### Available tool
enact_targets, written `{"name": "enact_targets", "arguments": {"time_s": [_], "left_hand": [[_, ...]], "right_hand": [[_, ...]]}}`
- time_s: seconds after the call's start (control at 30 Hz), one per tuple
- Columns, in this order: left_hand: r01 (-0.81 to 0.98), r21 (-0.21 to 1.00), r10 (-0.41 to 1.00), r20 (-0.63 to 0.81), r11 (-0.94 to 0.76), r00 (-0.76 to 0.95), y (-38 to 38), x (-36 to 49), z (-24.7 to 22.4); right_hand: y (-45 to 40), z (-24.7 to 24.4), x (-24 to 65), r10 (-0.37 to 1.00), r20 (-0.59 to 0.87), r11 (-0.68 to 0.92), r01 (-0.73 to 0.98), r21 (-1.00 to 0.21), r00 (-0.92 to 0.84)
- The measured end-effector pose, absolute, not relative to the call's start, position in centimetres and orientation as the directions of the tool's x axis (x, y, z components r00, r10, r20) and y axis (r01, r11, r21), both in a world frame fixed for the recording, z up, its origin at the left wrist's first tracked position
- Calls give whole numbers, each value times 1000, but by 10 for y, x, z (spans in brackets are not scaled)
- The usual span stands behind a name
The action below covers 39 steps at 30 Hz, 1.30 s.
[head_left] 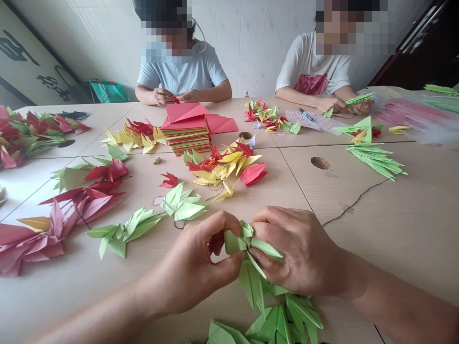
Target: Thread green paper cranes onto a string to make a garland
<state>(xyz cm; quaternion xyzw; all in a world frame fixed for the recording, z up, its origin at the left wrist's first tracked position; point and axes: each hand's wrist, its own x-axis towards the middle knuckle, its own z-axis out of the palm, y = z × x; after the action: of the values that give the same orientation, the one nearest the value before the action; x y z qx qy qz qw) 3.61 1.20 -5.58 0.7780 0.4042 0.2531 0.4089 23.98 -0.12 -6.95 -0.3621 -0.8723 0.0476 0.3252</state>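
Holds a green folded-paper piece (247, 241) between left hand (195, 267) and right hand (303, 251), toward the near edge of the table (401, 229), an edge out of view. On the left, thumb and forefinger pinching one side of it; on the right, thumb pressed to the near face and fingers curled over the far one, hiding part. Just below the hands, even nearer to that edge, more green folded paper (270, 325); whether joined to the held piece, impossible to tell. Beside the right hand, dark thread (359, 197) running out toward a fan of narrow green folds (376, 161), on the way to the right edge. Judging by thin sheets and sharp creases, should handle as very light, crisp along the folds yet easily crushed, and not very slippery. Best gripped at the thick, layered middle, between fingertips, with a gentle squeeze; safer to leave the slender points free, as likely to bend or tear. Past the left hand, toward the left edge, a green cluster (124, 232); closer to the far edge, a stack of coloured sheets (188, 138), well apart from both hands
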Motion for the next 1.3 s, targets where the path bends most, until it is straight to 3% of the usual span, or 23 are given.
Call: {"name": "enact_targets", "arguments": {"time_s": [1.03,1.3], "left_hand": [[339,923,868,-14,-180,497,15,36,-57],[343,923,877,-15,-173,481,14,36,-56]], "right_hand": [[-3,-69,237,677,559,732,509,-452,-479],[-4,-70,235,710,602,673,603,-429,-364]]}}
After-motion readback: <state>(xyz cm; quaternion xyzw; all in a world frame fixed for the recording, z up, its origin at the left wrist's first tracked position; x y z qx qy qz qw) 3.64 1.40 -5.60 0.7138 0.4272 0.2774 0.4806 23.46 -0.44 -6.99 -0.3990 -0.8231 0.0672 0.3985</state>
